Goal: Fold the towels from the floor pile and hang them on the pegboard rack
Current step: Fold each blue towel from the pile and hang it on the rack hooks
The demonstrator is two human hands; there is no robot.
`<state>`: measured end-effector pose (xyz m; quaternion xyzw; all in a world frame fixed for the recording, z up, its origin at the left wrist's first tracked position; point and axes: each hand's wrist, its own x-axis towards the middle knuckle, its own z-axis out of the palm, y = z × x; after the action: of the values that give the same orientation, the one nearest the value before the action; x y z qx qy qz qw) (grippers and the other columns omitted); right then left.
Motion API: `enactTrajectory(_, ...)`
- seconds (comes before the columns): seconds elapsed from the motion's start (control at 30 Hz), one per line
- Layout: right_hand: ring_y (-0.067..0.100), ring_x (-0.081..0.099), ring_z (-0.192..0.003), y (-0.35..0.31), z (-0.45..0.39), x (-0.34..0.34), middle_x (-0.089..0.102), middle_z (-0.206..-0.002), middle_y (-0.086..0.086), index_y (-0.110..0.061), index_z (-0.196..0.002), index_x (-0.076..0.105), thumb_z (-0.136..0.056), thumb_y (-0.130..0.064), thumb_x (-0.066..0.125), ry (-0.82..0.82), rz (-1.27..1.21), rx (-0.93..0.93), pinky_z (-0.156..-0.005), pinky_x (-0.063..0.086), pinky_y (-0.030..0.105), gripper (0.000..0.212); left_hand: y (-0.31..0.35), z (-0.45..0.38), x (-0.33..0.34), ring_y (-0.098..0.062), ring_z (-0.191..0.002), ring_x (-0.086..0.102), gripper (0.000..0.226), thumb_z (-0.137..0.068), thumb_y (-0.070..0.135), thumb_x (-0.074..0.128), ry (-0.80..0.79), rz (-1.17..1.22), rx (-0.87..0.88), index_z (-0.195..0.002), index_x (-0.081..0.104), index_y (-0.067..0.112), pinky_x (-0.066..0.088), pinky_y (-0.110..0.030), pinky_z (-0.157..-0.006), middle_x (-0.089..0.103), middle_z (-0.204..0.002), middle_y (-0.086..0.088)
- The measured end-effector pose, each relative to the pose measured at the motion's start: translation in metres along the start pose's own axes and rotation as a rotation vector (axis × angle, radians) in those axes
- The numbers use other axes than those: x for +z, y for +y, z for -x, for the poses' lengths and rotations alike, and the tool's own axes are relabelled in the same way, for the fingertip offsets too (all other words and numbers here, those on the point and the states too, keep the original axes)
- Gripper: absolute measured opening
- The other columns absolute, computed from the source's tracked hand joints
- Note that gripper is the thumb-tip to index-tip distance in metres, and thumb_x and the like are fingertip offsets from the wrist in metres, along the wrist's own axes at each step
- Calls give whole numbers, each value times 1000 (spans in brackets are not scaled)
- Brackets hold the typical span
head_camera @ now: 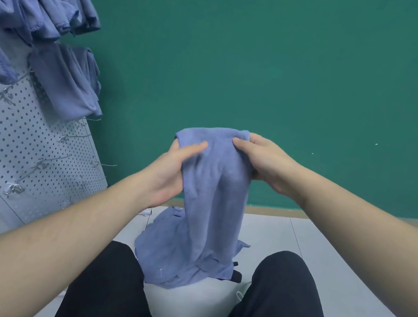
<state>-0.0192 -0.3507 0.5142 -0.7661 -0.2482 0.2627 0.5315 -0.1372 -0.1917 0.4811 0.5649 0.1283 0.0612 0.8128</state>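
Against a green wall, the right hand point(265, 159) is pinching a blue towel point(214, 187) while the left hand point(172, 171) is gripping its edge, apparently for folding.

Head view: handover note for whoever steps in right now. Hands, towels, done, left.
Left hand: holds the left edge of the raised towel, fingers partly blurred.
Right hand: fingers pinch the towel's top right corner.
The towel hangs down in front of the person, not yet folded flat.
Floor pile: more blue towels lie between the knees.
Pegboard rack: on the left, hung towels on its upper hooks, lower hooks bare.
Done: several towels hung.
Left: fold this one, hang it on a free hook, then work through the pile.
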Motion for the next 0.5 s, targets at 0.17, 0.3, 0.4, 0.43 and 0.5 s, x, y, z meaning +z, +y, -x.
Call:
enactTrajectory(0.17, 15, 70, -102, 1, -7, -2, 75, -109, -6, -24, -113, 67, -104, -34, 45, 105, 9, 55, -93, 56, 37, 26, -9, 0, -3, -14, -115, 67, 54, -93, 3, 64, 16, -158, 5, -135, 49, 33, 56, -44, -92, 69, -127, 8)
enactTrajectory(0.3, 19, 72, -93, 3, -10, -6, 74, -113, 6, -10, -110, 68, -98, -36, 61, 50, -264, 206, -80, 59, 31, 30, -11, -7, -3, -18, -100, 71, 29, -95, 2, 60, 125, -60, -41, -121, 62, 15, 57, -37, -82, 73, -117, -6)
enactTrajectory(0.4, 20, 65, -100, 5, -7, -10, 71, -115, 5, -15, -116, 66, -94, -30, 61, -168, -359, 176, -91, 51, 36, 27, -10, -11, -1, -19, -101, 72, 31, -96, 3, 58, 149, 43, -61, -127, 62, 6, 58, -31, -76, 72, -119, -11)
enactTrajectory(0.43, 19, 64, -101, 7, -6, -11, 70, -114, 4, -17, -117, 66, -93, -25, 61, -196, -341, 129, -97, 48, 38, 26, -9, -11, 0, -19, -101, 72, 33, -97, 3, 58, 157, 77, -67, -129, 61, 6, 59, -30, -74, 72, -119, -11)
enactTrajectory(0.5, 19, 61, -95, 8, -3, -11, 68, -107, 2, -21, -118, 66, -93, -16, 60, -200, -246, 42, -94, 48, 38, 27, -8, -11, 1, -19, -102, 72, 33, -98, 5, 58, 193, 127, -60, -131, 60, 9, 61, -31, -75, 72, -119, -10)
